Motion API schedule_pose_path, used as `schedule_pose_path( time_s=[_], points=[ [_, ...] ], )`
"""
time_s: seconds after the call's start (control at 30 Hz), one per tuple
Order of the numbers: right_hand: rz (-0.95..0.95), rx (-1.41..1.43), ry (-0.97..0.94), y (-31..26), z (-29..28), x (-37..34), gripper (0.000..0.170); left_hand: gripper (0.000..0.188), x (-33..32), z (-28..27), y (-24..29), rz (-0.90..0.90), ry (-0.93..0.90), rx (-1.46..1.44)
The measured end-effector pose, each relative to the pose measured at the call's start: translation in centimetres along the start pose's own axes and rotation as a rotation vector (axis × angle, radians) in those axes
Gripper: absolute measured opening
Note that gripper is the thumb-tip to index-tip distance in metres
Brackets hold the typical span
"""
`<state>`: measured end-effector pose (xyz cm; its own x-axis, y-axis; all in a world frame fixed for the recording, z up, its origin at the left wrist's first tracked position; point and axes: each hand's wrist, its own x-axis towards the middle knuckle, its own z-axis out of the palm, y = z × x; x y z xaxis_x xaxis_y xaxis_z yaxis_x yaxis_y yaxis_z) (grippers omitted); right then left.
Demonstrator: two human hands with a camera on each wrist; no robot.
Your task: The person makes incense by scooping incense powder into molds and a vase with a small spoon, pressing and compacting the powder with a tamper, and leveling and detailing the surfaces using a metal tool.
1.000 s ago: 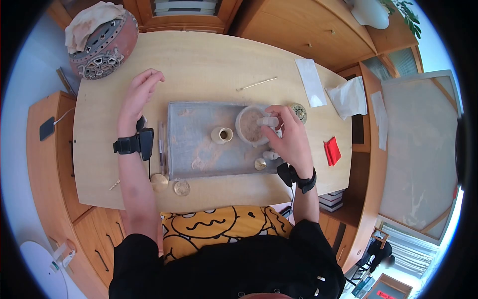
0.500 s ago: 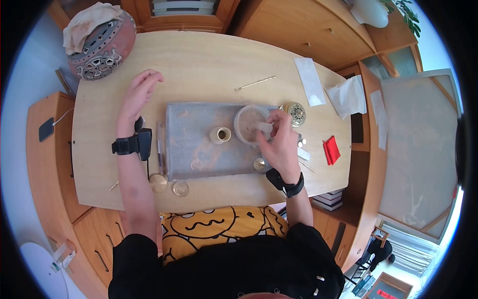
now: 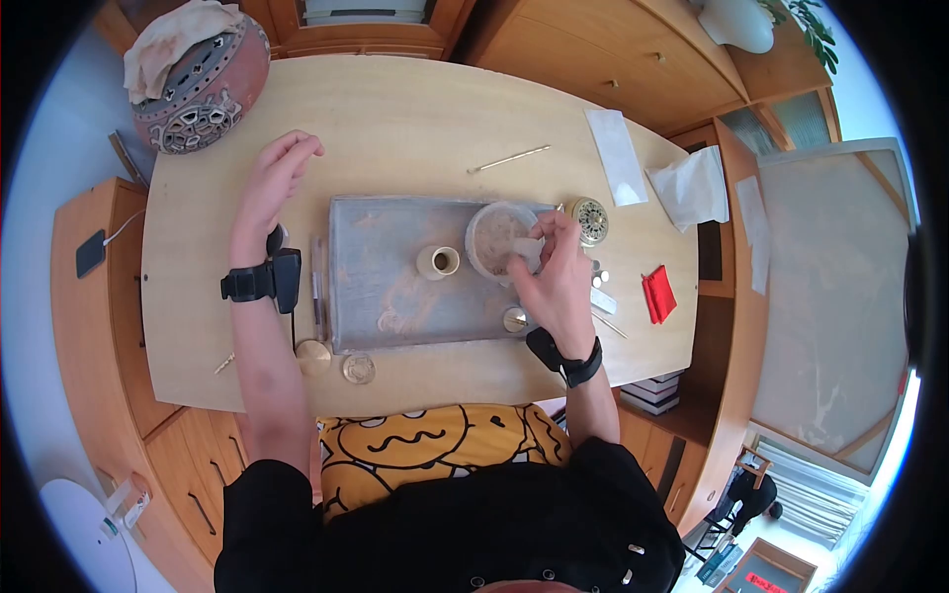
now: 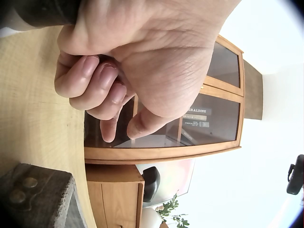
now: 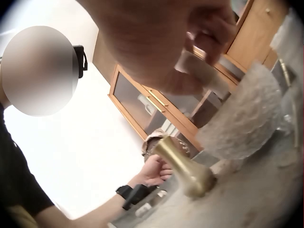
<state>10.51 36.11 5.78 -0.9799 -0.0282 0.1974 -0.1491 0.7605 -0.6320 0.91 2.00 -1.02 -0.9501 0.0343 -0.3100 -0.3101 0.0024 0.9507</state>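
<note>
My right hand (image 3: 559,292) pinches a pale, stubby cylinder (image 3: 527,252) between thumb and fingers, low over a frosted, rough-walled bowl (image 3: 474,245) of light brown powder. In the right wrist view the cylinder (image 5: 202,71) slants down toward the bowl (image 5: 249,118). That bowl stands on a grey, powder-smeared tray (image 3: 381,237). Left of it on the tray is a small brass vase (image 3: 431,265); a round brass piece with a knob (image 3: 515,319) lies by the tray's near edge. My left hand (image 3: 275,183) rests on the table left of the tray, fingers loosely curled, holding nothing.
A pierced brass container (image 3: 590,223) stands right of the tray, with a red cloth (image 3: 659,294) farther right. Behind lie a thin brass rod (image 3: 509,158) and a white sheet (image 3: 615,156). Two brass discs lie in front; a large pierced pot (image 3: 203,104) stands at back left.
My right hand has shifted left and a little toward me, and the cylinder now tilts lower over the bowl. More of the pierced brass container shows. My left hand has stayed in place.
</note>
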Motion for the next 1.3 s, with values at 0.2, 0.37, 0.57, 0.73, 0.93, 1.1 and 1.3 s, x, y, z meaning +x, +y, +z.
schedule_pose_path(
  time_s=[0.2,0.37,0.57,0.73,0.93,1.1,1.3],
  points=[
    [0.015,0.019,-0.011,-0.4,-0.2,0.1,0.043,0.018,0.2,-0.2,-0.1,0.001,-0.001,-0.017],
    [0.041,0.061,0.011,-0.3,-0.1,-0.5,0.043,0.018,-0.3,-0.1,0.3,0.010,0.034,0.014],
    [0.022,0.012,0.007,1.4,1.1,0.2,0.043,0.019,0.3,-0.1,0.5,0.010,0.037,0.023],
    [0.128,0.179,0.025,0.4,0.5,-0.3,0.039,0.020,0.1,-0.1,0.4,-0.013,0.005,-0.009],
    [0.076,0.277,0.049,0.2,0.5,-0.7,0.038,0.020,0.2,0.0,0.2,-0.002,0.033,-0.003],
    [0.163,0.084,-0.029,0.4,1.0,0.0,0.038,0.020,0.3,0.0,0.5,0.022,0.045,0.019],
    [0.202,0.138,-0.018,0.9,0.6,-0.4,0.037,0.019,0.2,0.1,0.6,0.005,0.020,0.010]
  ],
)
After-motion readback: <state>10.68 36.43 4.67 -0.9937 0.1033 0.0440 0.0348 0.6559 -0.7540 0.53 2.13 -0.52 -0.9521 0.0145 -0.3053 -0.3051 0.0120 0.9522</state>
